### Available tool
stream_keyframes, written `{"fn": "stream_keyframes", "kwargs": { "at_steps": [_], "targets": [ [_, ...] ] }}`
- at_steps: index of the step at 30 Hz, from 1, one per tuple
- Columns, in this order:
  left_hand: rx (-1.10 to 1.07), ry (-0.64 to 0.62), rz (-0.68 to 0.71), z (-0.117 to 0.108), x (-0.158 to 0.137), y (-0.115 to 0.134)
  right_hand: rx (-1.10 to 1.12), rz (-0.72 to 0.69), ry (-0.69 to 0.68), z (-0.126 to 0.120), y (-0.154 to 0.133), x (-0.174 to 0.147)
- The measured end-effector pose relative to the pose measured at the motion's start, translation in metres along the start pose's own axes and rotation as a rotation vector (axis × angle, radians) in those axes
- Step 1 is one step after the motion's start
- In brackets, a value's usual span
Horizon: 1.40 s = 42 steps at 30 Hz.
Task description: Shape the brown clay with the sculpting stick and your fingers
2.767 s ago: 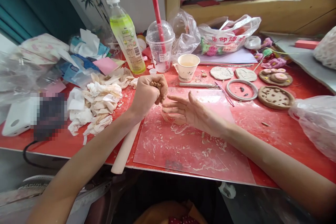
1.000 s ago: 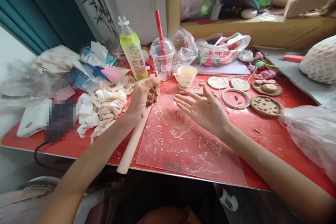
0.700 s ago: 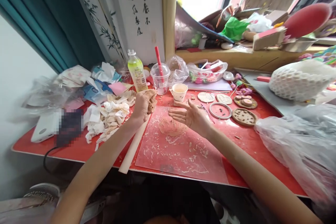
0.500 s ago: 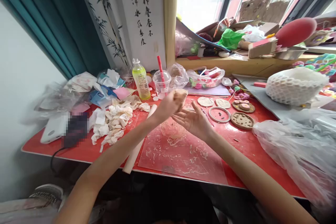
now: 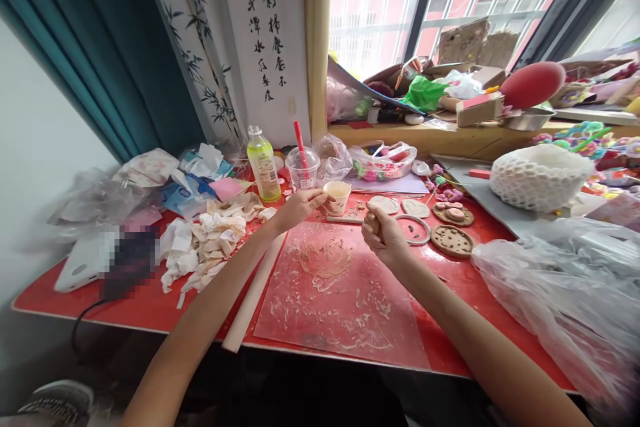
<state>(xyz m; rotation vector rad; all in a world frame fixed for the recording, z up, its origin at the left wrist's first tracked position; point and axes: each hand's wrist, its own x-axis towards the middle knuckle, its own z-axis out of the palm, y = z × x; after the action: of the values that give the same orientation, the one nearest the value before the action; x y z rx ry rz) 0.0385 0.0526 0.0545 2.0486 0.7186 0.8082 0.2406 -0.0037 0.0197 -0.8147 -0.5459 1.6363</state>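
My left hand [image 5: 303, 208] reaches to a small white paper cup [image 5: 338, 200], its fingertips pressed together against the cup's left side. The cup stands upright near the far edge of a clear, residue-smeared sheet [image 5: 320, 307] on the red table. To the right of the cup, my right hand [image 5: 385, 237] is closed above the sheet's right edge, thumb against curled fingers. Whatever it may hold is hidden. Just beyond it lie a pale ring [image 5: 425, 240] and two flat pale clay pieces [image 5: 416, 208].
A wooden rolling pin [image 5: 253, 300] lies along the sheet's left side. Crumpled tissues [image 5: 215, 240], a drink bottle [image 5: 263, 167] and a plastic cup with red straw [image 5: 303, 170] stand left and behind. Decorated clay discs [image 5: 453, 241] and a plastic bag [image 5: 555, 280] are at right.
My left hand has moved down and left, bringing the paper cup into view. My right hand, open before with fingers stretched, has curled closed. The head view has shifted slightly.
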Motion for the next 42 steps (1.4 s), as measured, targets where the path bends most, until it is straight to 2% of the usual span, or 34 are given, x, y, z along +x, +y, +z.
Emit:
{"fn": "stream_keyframes", "kwargs": {
  "at_steps": [2, 4, 7, 9, 11, 15, 17, 19, 23, 25, 28, 31, 35, 37, 40, 42],
  "targets": [
    [0.002, 0.051, 0.001, 0.001, -0.001, -0.005, -0.039, -0.004, 0.005, 0.001, 0.001, 0.000],
    [0.042, 0.119, 0.006, 0.005, -0.005, -0.004, -0.031, -0.084, -0.007, 0.003, 0.003, -0.001],
    [0.253, 0.171, 0.089, 0.015, -0.012, 0.006, 0.100, -0.198, -0.159, 0.013, 0.007, -0.007],
    [0.445, 0.151, 0.185, 0.024, -0.016, 0.013, 0.167, -0.089, -0.334, 0.022, 0.012, -0.015],
    [0.601, 0.105, 0.314, 0.034, -0.020, 0.018, 0.168, 0.023, -0.455, 0.028, 0.018, -0.025],
    [0.840, 0.116, 0.723, 0.048, -0.028, 0.019, 0.193, 0.191, -0.480, 0.032, 0.030, -0.039],
    [0.897, 0.185, 0.801, 0.050, -0.031, 0.018, 0.204, 0.205, -0.491, 0.032, 0.033, -0.040],
    [0.819, 0.274, 0.686, 0.051, -0.033, 0.018, 0.186, 0.203, -0.523, 0.034, 0.035, -0.041],
    [0.404, 0.360, 0.301, 0.048, -0.032, 0.022, 0.096, 0.210, -0.583, 0.041, 0.035, -0.042],
    [0.263, 0.367, 0.190, 0.048, -0.031, 0.024, 0.069, 0.216, -0.602, 0.044, 0.035, -0.043],
    [0.212, 0.400, 0.085, 0.049, -0.030, 0.026, 0.040, 0.242, -0.614, 0.046, 0.035, -0.044],
    [0.324, 0.419, 0.118, 0.048, -0.030, 0.028, 0.032, 0.246, -0.616, 0.045, 0.036, -0.044],
    [0.750, 0.369, 0.368, 0.032, -0.030, 0.029, 0.058, 0.297, -0.577, 0.037, 0.037, -0.040],
    [0.931, 0.399, 0.419, 0.019, -0.031, 0.029, 0.066, 0.325, -0.500, 0.031, 0.038, -0.037],
    [0.993, 0.465, 0.459, 0.010, -0.033, 0.028, 0.079, 0.324, -0.434, 0.027, 0.039, -0.032],
    [0.939, 0.415, 0.507, 0.017, -0.034, 0.028, 0.108, 0.316, -0.466, 0.025, 0.041, -0.030]
  ]
}}
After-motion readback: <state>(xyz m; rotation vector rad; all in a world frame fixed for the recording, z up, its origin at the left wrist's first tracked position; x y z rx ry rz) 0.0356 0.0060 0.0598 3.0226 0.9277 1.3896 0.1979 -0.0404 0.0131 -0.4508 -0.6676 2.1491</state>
